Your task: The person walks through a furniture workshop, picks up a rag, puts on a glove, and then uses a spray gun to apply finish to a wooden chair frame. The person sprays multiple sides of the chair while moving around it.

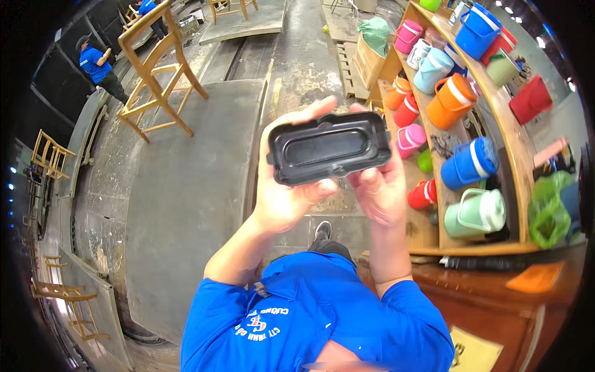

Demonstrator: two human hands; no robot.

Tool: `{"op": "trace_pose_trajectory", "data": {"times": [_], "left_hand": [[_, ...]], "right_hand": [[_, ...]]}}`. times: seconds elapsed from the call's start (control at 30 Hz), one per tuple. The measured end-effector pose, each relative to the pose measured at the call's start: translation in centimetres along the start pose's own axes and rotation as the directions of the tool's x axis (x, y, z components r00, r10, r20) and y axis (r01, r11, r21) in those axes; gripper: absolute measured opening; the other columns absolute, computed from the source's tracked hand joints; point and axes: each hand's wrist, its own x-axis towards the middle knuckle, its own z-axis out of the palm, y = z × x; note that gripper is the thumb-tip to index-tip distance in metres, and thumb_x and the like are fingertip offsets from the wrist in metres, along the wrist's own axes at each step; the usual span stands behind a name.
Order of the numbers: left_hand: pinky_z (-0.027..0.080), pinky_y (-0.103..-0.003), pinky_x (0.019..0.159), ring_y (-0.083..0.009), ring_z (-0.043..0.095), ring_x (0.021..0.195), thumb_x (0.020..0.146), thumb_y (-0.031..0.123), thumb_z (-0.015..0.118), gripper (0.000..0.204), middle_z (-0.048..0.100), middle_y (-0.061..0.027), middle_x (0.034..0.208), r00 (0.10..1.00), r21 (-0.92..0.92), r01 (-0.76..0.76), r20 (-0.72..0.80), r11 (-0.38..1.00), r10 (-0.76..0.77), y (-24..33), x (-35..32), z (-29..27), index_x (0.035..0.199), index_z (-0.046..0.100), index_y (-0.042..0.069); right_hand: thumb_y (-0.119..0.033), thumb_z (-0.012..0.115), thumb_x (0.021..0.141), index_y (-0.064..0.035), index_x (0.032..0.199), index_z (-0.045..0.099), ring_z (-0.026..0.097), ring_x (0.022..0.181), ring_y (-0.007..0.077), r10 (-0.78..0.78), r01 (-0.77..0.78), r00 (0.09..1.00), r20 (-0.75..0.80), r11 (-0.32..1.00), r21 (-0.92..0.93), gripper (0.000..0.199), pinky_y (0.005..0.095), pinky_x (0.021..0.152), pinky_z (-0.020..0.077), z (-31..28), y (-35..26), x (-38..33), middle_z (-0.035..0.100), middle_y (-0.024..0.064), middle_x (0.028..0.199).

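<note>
A black plastic rectangular container with rounded corners and an oval recess in its face is held up in front of my chest. My left hand grips its left end, thumb along the near edge and fingers reaching over the far side. Around the right end is my right hand, its thumb at the near edge and its other fingers mostly hidden behind the container. Whatever may be inside it cannot be seen.
To my right, wooden shelves hold many coloured jugs, such as an orange jug. A wooden chair stands on a grey platform at my left. Beyond it is a co-worker in blue. A cardboard box sits ahead.
</note>
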Motion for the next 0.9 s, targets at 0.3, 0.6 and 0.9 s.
{"op": "trace_pose_trajectory", "data": {"times": [0.3, 0.6, 0.9], "left_hand": [[0.036, -0.040, 0.107, -0.0266, 0.047, 0.129, 0.079, 0.033, 0.079, 0.070, 0.051, -0.0137, 0.136, 0.834, 0.504, 0.470, 0.017, 0.725, -0.552, -6.9, 15.7, -35.8, 0.135, 0.050, 0.004], [0.043, -0.041, 0.099, -0.0309, 0.056, 0.115, 0.082, 0.028, 0.077, 0.060, 0.060, -0.0199, 0.122, 0.434, 0.522, 0.705, 0.218, 0.480, -0.874, -8.4, 24.8, -48.5, 0.128, 0.052, -0.002], [0.050, -0.038, 0.080, -0.0321, 0.064, 0.091, 0.083, 0.024, 0.071, 0.037, 0.068, -0.0192, 0.100, 0.465, 0.644, 0.525, 0.330, 0.556, -0.822, -17.4, 47.1, -57.7, 0.107, 0.065, -0.003]], "right_hand": [[-0.017, 0.078, 0.081, -0.0026, 0.140, 0.037, 0.054, 0.123, 0.0287, 0.138, -0.148, 0.978, 0.156, 0.987, 0.057, 0.073, 0.0428, 0.102, 0.0463, -6.4, 23.0, 32.5, 0.051, 0.0200, 0.136], [-0.007, 0.083, 0.072, -0.0099, 0.144, 0.042, 0.056, 0.117, 0.0459, 0.061, -0.247, 0.410, 0.910, 0.968, 0.046, 0.083, 0.0548, 0.096, 0.0468, -1.9, 32.8, 53.0, 0.053, 0.0294, 0.131], [-0.001, 0.060, 0.082, -0.0042, 0.139, 0.049, 0.050, 0.126, 0.0376, 0.100, -0.174, 0.058, 0.993, 0.981, -0.089, 0.058, 0.0421, 0.102, 0.0445, -5.0, 38.6, 73.3, 0.046, 0.0214, 0.142]]}}
